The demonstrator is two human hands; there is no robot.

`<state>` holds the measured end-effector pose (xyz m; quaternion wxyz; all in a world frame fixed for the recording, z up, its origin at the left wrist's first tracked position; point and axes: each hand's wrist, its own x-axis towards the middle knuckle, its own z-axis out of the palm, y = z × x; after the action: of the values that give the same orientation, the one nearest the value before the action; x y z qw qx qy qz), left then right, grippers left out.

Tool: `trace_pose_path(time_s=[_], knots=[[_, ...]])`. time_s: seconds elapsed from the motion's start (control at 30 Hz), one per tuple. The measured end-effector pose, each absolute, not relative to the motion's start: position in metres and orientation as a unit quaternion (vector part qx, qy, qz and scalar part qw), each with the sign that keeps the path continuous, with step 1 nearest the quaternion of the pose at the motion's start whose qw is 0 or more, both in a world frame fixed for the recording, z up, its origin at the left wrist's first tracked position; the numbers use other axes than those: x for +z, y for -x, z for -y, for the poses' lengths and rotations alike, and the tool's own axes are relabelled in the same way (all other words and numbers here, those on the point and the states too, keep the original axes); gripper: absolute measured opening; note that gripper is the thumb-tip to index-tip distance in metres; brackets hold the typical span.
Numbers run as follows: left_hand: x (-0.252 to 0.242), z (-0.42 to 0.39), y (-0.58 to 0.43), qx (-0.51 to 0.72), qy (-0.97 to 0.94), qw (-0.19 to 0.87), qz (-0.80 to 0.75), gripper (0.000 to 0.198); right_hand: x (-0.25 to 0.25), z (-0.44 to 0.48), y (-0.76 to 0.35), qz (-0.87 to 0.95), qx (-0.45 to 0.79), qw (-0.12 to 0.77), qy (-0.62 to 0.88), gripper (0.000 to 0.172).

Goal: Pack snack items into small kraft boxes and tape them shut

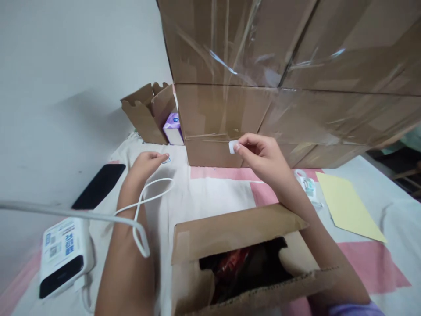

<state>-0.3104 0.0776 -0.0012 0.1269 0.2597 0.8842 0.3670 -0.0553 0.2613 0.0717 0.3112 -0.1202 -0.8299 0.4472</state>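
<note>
My right hand (258,151) is raised in front of the stacked cartons. Between its thumb and forefinger it pinches a small white square piece (232,147) with rounded corners, like a sticker. My left hand (147,164) is closed in a pinch over the cloth. A small flat white piece with a blue edge (167,160) shows at its fingertips, its kind unclear. Below and between my arms stands an open cardboard box (226,230) with its flaps up. Inside it a red shiny item (232,263) shows in part; the rest is dark.
Large taped cartons (226,109) rise at the back. At left lie a black phone (98,186) and a white power bank (66,250) with a white cable (154,199). A tissue pack (173,129) stands by a small carton (144,116). Yellow paper (350,206) lies right.
</note>
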Motion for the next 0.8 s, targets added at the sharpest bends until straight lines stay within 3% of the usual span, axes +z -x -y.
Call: trace_pose_path(time_s=[0.17,0.47,0.63,0.73,0.8], knots=[[-0.037,-0.076,0.327,0.27,-0.165,0.15,-0.937,0.03,0.072,-0.257,0.056,0.832,0.453,0.294,0.126,0.029],[-0.04,-0.072,0.335,0.16,-0.092,0.105,-0.977,0.04,0.072,-0.256,0.055,0.825,0.452,0.31,0.139,0.033],[-0.023,-0.072,0.322,0.202,-0.128,0.035,-0.97,0.041,0.073,-0.258,0.051,0.812,0.444,0.354,0.135,0.03],[-0.003,-0.078,0.31,0.284,-0.187,-0.03,-0.94,0.044,0.077,-0.259,0.031,0.805,0.425,0.388,0.146,0.026],[0.004,-0.088,0.299,0.363,-0.229,-0.072,-0.9,0.036,0.078,-0.261,0.01,0.794,0.417,0.409,0.167,0.022]])
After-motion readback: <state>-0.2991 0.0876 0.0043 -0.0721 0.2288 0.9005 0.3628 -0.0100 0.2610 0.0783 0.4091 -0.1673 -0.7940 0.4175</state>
